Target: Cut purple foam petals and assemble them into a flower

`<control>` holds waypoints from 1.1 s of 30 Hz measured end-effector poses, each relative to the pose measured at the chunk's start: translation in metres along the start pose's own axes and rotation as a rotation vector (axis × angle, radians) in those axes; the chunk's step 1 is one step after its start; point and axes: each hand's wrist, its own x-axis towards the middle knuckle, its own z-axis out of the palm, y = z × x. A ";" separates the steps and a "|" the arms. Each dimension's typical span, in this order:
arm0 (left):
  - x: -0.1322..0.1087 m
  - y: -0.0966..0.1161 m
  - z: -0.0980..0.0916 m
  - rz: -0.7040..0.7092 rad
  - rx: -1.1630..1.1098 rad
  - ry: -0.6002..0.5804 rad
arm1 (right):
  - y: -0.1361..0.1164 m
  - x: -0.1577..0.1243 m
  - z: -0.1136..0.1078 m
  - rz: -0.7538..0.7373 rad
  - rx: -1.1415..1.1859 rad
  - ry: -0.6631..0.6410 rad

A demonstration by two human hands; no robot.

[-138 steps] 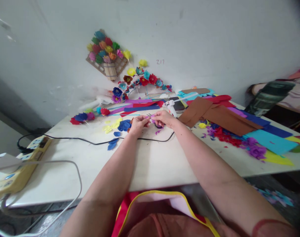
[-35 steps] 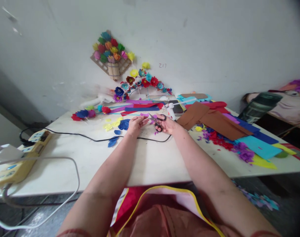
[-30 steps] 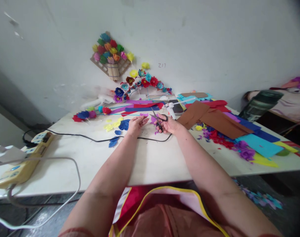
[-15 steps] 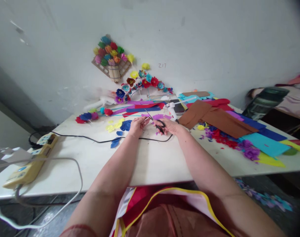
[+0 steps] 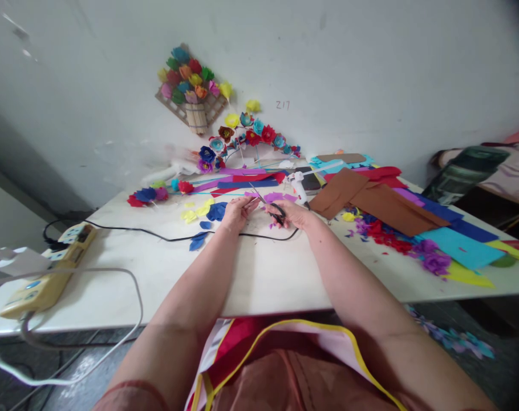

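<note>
My right hand (image 5: 290, 214) grips black-handled scissors (image 5: 271, 206), their blades pointing up and left toward my left hand. My left hand (image 5: 237, 211) has its fingers pinched together near the blade tips; what they hold is too small to make out. A purple paper piece (image 5: 275, 197) lies just behind the scissors. Both hands rest over the white table (image 5: 259, 274), close to a black cable (image 5: 165, 237). Blue paper petals (image 5: 217, 212) and yellow petals (image 5: 191, 214) lie to the left of my left hand.
A white glue gun (image 5: 297, 185) stands behind my right hand. Brown, blue and cyan sheets (image 5: 383, 205) cover the right side, with red and purple scraps (image 5: 396, 242). Finished paper flowers (image 5: 246, 134) lean at the wall. A yellow power strip (image 5: 45, 279) sits far left.
The scissors came up into my right hand, then lowered and turned, blades now aimed left at my left hand. My left hand's fingers closed toward the blade tips.
</note>
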 end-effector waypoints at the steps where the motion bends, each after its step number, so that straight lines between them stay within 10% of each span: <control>1: 0.000 0.000 0.000 -0.001 0.004 0.000 | 0.001 0.001 0.000 -0.002 0.000 -0.002; 33: 0.001 0.000 0.000 -0.001 -0.010 0.011 | 0.003 0.004 0.003 0.012 -0.024 0.025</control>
